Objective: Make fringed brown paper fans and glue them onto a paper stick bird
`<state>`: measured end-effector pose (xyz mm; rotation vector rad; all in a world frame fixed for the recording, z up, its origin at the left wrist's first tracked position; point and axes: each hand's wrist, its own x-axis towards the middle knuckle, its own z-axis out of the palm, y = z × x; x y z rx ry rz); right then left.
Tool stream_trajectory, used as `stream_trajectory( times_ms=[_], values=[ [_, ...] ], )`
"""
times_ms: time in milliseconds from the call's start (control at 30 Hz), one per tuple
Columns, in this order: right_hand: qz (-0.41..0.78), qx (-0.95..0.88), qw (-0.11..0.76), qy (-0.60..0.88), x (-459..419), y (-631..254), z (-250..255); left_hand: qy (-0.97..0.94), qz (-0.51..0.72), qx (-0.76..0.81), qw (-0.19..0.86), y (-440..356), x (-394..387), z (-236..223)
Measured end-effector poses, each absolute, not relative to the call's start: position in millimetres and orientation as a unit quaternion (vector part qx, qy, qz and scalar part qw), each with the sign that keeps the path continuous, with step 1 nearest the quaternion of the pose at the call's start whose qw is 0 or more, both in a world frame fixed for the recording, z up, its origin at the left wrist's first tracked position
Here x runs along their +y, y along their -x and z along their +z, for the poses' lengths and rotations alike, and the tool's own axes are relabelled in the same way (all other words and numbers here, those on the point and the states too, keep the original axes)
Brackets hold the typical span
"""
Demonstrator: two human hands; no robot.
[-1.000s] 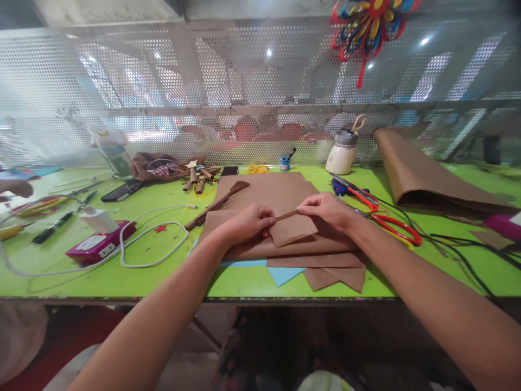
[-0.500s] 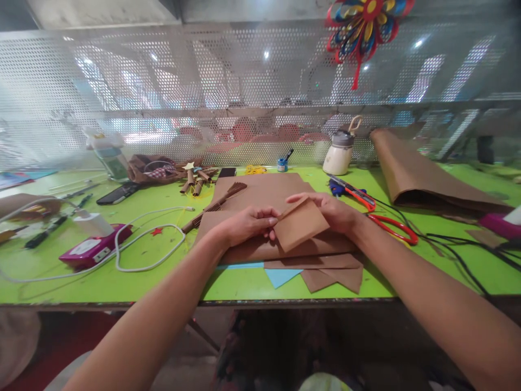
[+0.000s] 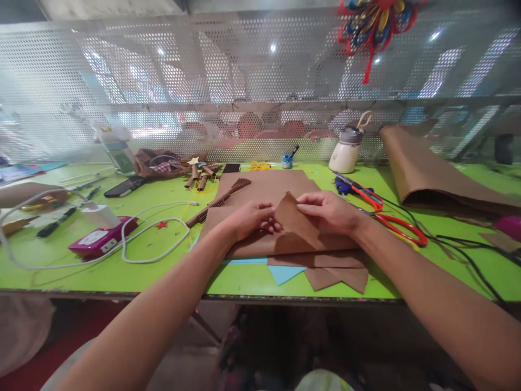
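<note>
My right hand point(image 3: 331, 212) pinches a small piece of brown paper point(image 3: 297, 220) between thumb and fingers at its right edge. The piece is tilted up above larger brown paper sheets point(image 3: 264, 187). At the piece's left edge is my left hand point(image 3: 252, 220), its fingers bent and slightly apart; whether they touch the paper is hard to see. Under the near edge of the sheets, smaller brown paper pieces point(image 3: 337, 276) and light blue paper point(image 3: 286, 273) stick out.
Red-handled scissors point(image 3: 401, 228) and a utility knife point(image 3: 360, 193) lie right. A rolled brown paper point(image 3: 431, 174) and a white bottle point(image 3: 345, 152) stand behind. Left are a purple power strip point(image 3: 101, 239), white cable point(image 3: 157, 260), phone point(image 3: 124, 186) and fringed paper bundle point(image 3: 220, 202).
The small brown paper has turned from lying broad side up to a more upright tilt in my right hand. My left fingers have loosened from its left edge. The view has shifted slightly.
</note>
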<state>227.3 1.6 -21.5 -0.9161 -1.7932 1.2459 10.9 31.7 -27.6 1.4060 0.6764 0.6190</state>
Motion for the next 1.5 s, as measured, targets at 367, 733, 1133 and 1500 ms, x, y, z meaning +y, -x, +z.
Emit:
stream_trajectory(
  times_ms=[367, 733, 1133, 1500],
  values=[
    [0.211, -0.847, 0.22, 0.435, 12, -209, -35, -0.859, 0.212, 0.37, 0.284, -14, 34, -34],
    [0.143, -0.873, 0.21, 0.416, 18, -220, -43, -0.903, 0.134, 0.387, 0.131, -11, 37, -28],
    [0.04, -0.902, 0.164, 0.397, 11, -203, -36, -0.928, 0.175, 0.325, 0.054, -21, 36, -40],
    [-0.005, -0.911, 0.113, 0.397, 9, -218, -33, -0.947, 0.14, 0.287, 0.029, -16, 33, -33]
  ],
)
